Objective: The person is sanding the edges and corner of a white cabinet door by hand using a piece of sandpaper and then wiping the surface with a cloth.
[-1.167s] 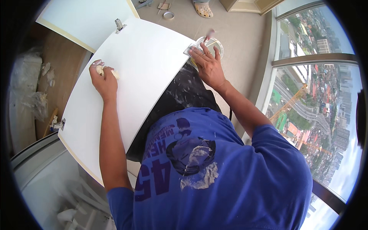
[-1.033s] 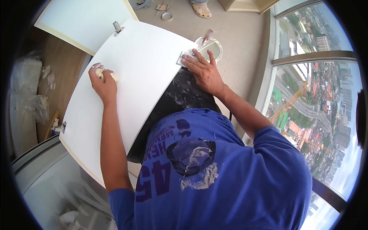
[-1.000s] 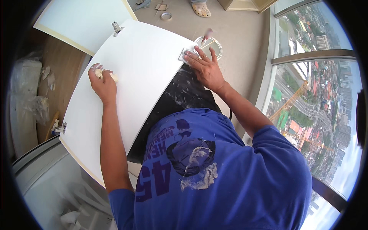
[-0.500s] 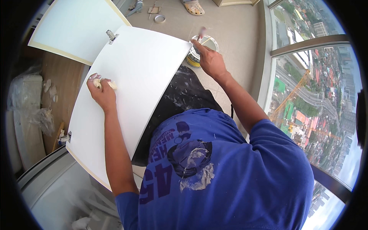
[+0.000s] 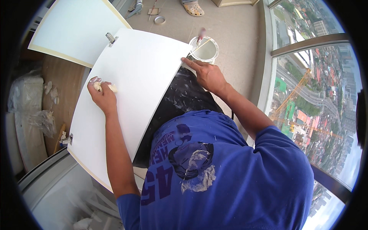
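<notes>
A large white cabinet door panel [image 5: 130, 88] with metal hinges lies tilted across my lap, over dark paint-spattered trousers. My left hand [image 5: 101, 96] presses a small pale lump, sandpaper or putty, against the panel's left part, fingers curled round it. My right hand [image 5: 207, 74] rests on the panel's right edge near its top corner, fingers spread along the edge. Just beyond that hand a white paint pot [image 5: 204, 50] with a brush handle in it stands on the floor.
A second white door panel [image 5: 69, 30] lies at the upper left beside a wooden board [image 5: 61, 96]. Plastic-wrapped items sit at far left. A tape roll [image 5: 159, 20], small tools and another person's sandalled foot [image 5: 193, 8] are at the top. A floor-to-ceiling window runs along the right.
My right hand has let go of a small flat tool near the panel's corner and slid down onto the panel's edge. The view has shifted; my left hand has stayed on its lump.
</notes>
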